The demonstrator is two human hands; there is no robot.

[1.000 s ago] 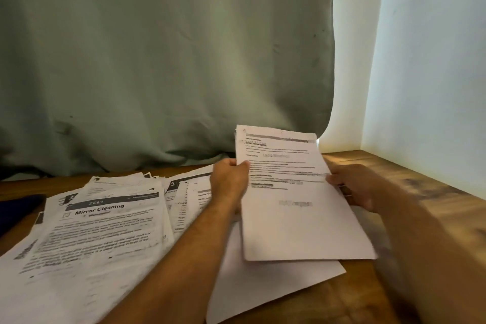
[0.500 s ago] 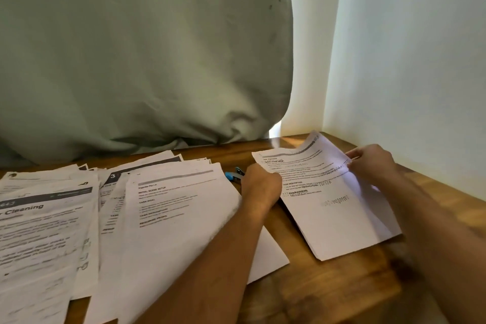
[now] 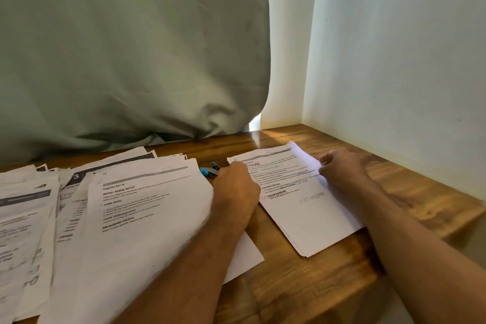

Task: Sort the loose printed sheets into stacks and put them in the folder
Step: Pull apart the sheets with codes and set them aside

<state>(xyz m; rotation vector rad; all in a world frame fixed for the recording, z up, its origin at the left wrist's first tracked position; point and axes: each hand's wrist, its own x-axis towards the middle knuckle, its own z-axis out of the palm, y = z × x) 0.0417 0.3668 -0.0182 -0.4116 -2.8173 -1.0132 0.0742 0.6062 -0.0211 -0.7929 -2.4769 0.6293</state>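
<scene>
A: Wooden table [image 3: 310, 281], lower half of frame. Small stack [image 3: 305, 208] of printed sheets lies right of centre, turned at an angle, flat on the wood, its far right corner lifted and blurred.

B: Hands?

A: Left hand [image 3: 236, 188] rests curled on the stack's left edge, fingers bent under and mostly hidden behind the knuckles; cannot tell whether they grip paper or only press on it. Right hand [image 3: 342, 168] is at the stack's upper right edge, fingers closed narrow, pinching the top sheets there.

B: And the rest of the paper?

A: Loose sheets [image 3: 86, 218] spread across the lower left, overlapping untidily. Top one [image 3: 147, 221] reads "INITIAL SCENE SETUP", "TASK GOAL"; the left forearm crosses its right side. A sheet with a dark header band and a "3" [image 3: 76, 176] pokes out behind it.

B: Anything between the two groups?

A: Small blue and black object [image 3: 210, 169], centre of frame, just beyond the left hand, partly hidden. Too little shows to name it.

B: Background?

A: Pale green curtain [image 3: 131, 47] fills the upper left, bunched where it meets the table. White wall [image 3: 394, 60] at upper right.
</scene>
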